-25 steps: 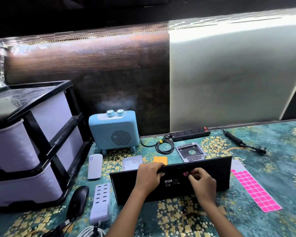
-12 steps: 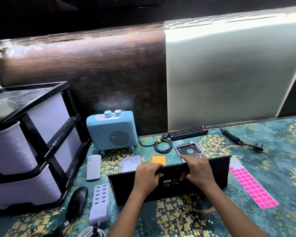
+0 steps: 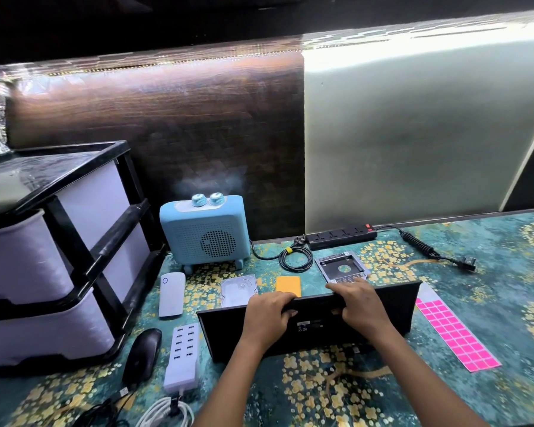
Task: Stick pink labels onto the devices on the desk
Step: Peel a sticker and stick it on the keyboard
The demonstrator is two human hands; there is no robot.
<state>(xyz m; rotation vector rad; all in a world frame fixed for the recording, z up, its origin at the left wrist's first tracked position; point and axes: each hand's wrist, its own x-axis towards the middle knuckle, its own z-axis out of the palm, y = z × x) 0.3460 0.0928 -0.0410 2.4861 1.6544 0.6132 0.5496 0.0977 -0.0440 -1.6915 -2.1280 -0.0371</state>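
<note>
1. At the middle of the teal floral desk mat (image 3: pixel 490 248), a flat black rectangular device (image 3: pixel 383 315) stands on its long edge, both hands closed over its top rim.
2. Left hand (image 3: pixel 267 315) curls over the rim; right hand (image 3: pixel 363 303) does likewise.
3. Just right of the device lies a sheet of pink square labels (image 3: pixel 457 334).
4. Behind it: orange card (image 3: pixel 288 285), silver drive caddy (image 3: pixel 341 266), blue speaker-like box (image 3: pixel 205 232).
5. Left of it: white multi-port charger (image 3: pixel 182 355), black mouse (image 3: pixel 142 355).
</note>
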